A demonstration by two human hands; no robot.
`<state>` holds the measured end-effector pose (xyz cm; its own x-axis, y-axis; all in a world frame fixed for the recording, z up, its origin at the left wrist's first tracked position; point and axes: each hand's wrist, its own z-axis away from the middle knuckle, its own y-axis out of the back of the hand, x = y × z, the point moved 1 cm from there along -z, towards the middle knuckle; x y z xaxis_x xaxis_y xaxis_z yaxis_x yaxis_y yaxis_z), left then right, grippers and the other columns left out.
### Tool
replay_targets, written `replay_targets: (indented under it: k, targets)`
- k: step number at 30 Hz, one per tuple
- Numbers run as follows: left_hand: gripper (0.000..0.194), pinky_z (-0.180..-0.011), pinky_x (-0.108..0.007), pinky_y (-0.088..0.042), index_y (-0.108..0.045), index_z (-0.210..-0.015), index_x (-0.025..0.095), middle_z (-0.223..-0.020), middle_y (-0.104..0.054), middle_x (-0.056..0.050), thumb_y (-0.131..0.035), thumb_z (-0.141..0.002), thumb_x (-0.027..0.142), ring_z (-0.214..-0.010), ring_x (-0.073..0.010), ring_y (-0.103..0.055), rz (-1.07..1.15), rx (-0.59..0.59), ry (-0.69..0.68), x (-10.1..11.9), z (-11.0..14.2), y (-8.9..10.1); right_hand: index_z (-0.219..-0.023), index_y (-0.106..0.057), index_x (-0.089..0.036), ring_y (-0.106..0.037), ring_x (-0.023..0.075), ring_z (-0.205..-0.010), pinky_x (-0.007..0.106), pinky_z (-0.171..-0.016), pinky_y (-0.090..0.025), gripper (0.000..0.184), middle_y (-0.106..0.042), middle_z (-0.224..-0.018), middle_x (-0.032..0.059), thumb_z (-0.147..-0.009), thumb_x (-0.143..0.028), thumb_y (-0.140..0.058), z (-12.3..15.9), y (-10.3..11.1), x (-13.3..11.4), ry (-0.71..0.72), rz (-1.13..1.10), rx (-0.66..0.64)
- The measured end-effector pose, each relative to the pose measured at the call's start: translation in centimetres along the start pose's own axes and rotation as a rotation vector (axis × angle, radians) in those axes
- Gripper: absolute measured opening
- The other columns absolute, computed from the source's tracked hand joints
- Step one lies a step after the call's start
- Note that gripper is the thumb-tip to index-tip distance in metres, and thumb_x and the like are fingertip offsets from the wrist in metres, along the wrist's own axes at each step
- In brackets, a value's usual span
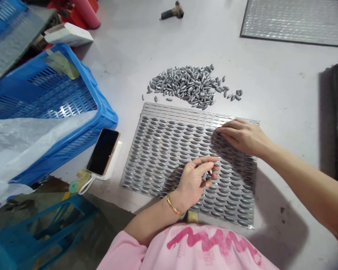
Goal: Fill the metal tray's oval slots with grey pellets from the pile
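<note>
A flat grey tray [197,111] with rows of hollows lies in front of me, most rows filled with small grey spindle-shaped pieces. My left hand [195,178] hovers over its middle, fingers curled round several of the grey pieces [207,175]. At the tray's upper right, the fingertips of my right hand [242,135] are pinched together at the end of a row; whatever they hold is hidden. Beyond the tray's far edge lies a loose heap of grey spindle-shaped pieces [186,85], a few scattered at its sides.
At left stands a blue plastic crate [101,108] with clear plastic film [39,138] in it. A phone [103,152] rests on a white power bank with a cable. Another tray [295,22] lies far right, a dark tool [173,12] at the back. Below left is a blue stool [45,228].
</note>
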<state>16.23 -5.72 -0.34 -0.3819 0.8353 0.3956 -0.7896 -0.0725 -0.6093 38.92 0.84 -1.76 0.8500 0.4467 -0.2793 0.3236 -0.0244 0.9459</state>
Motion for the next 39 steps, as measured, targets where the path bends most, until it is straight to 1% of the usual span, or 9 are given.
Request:
replay_targets:
  k: [3,6,11,14,17,19,23,31,39]
  targets:
    - [0.028,-0.045,-0.018,-0.027,-0.075,-0.096,0.013,-0.082,-0.067,-0.005,-0.078,-0.071,0.024,-0.062,-0.0076,-0.055,-0.026,0.021,-0.019,-0.1,0.0,-0.1,-0.102,-0.073,-0.021,-0.067,0.0202,-0.080,0.032,-0.066,-0.052,0.022,-0.075,-0.092,0.0080,-0.097,-0.033,-0.054,1.3,1.4,-2.9,-0.115,-0.261,0.118]
    - [0.025,-0.044,-0.017,-0.028,-0.073,-0.093,0.013,-0.081,-0.066,-0.004,-0.077,-0.071,0.024,-0.061,-0.0067,-0.054,-0.079,0.042,-0.056,-0.3,0.0,-0.3,-0.098,-0.070,-0.023,-0.067,0.0155,-0.071,0.026,-0.061,-0.052,0.015,-0.074,-0.084,0.0030,-0.095,-0.034,-0.060,3.3,2.2,-6.4,-0.215,-0.639,-0.040]
    - [0.028,-0.042,-0.016,-0.031,-0.064,-0.090,0.016,-0.074,-0.062,0.001,-0.079,-0.069,0.025,-0.058,-0.0068,-0.054,-0.175,0.073,-0.078,-0.6,0.3,-0.8,-0.096,-0.071,-0.026,-0.067,0.0140,-0.072,0.025,-0.064,-0.054,0.010,-0.073,-0.083,0.0007,-0.094,-0.027,-0.061,5.7,2.3,-8.3,-0.285,-0.728,-0.031]
    - [0.027,-0.041,-0.016,-0.032,-0.058,-0.091,0.017,-0.079,-0.065,-0.002,-0.075,-0.074,0.030,-0.058,-0.0080,-0.056,-0.135,0.045,-0.029,-0.6,0.5,-0.9,-0.101,-0.073,-0.027,-0.069,0.0170,-0.079,0.029,-0.068,-0.056,0.014,-0.074,-0.090,0.0028,-0.092,-0.024,-0.063,6.0,2.2,-6.2,-0.243,-0.667,0.052]
    - [0.021,-0.043,-0.018,-0.041,-0.059,-0.096,0.016,-0.088,-0.069,-0.006,-0.064,-0.080,0.030,-0.063,-0.0123,-0.063,-0.035,-0.003,0.023,-0.5,0.5,-0.7,-0.100,-0.076,-0.028,-0.070,0.0195,-0.080,0.032,-0.068,-0.056,0.016,-0.074,-0.092,0.0054,-0.091,-0.023,-0.063,5.6,1.7,-2.7,-0.233,-0.450,0.239]
    - [0.026,-0.048,-0.021,-0.048,-0.061,-0.102,0.015,-0.093,-0.070,-0.009,-0.059,-0.078,0.024,-0.069,-0.0163,-0.068,0.012,-0.036,0.056,-0.5,0.5,-0.6,-0.096,-0.076,-0.027,-0.069,0.0206,-0.079,0.034,-0.069,-0.056,0.016,-0.075,-0.090,0.0061,-0.092,-0.023,-0.062,4.9,1.1,-0.7,-0.198,-0.302,0.278]
    - [0.028,-0.051,-0.022,-0.051,-0.060,-0.103,0.015,-0.094,-0.072,-0.009,-0.059,-0.075,0.019,-0.068,-0.0166,-0.070,0.004,-0.061,0.103,-0.4,0.6,-0.7,-0.094,-0.076,-0.024,-0.068,0.0205,-0.081,0.034,-0.071,-0.055,0.018,-0.075,-0.089,0.0061,-0.094,-0.023,-0.058,3.7,0.0,1.1,-0.099,-0.143,0.195]
    - [0.009,-0.050,-0.020,-0.050,-0.061,-0.083,0.014,-0.090,-0.070,-0.008,-0.060,-0.078,0.021,-0.066,-0.0140,-0.067,-0.041,-0.060,0.054,-0.4,0.5,-0.7,-0.095,-0.074,-0.022,-0.065,0.0198,-0.084,0.031,-0.067,-0.048,0.021,-0.075,-0.088,0.0060,-0.096,-0.022,-0.053,3.4,-0.1,0.9,0.017,0.102,0.070]
    - [0.020,-0.067,-0.028,-0.059,-0.064,-0.099,0.013,-0.096,-0.073,-0.012,-0.058,-0.080,0.018,-0.077,-0.0202,-0.073,0.067,-0.051,0.079,-0.4,0.4,-0.6,-0.092,-0.072,-0.019,-0.061,0.0192,-0.083,0.031,-0.062,-0.038,0.025,-0.073,-0.085,0.0065,-0.099,-0.024,-0.048,2.7,0.5,0.8,0.110,0.265,-0.051]
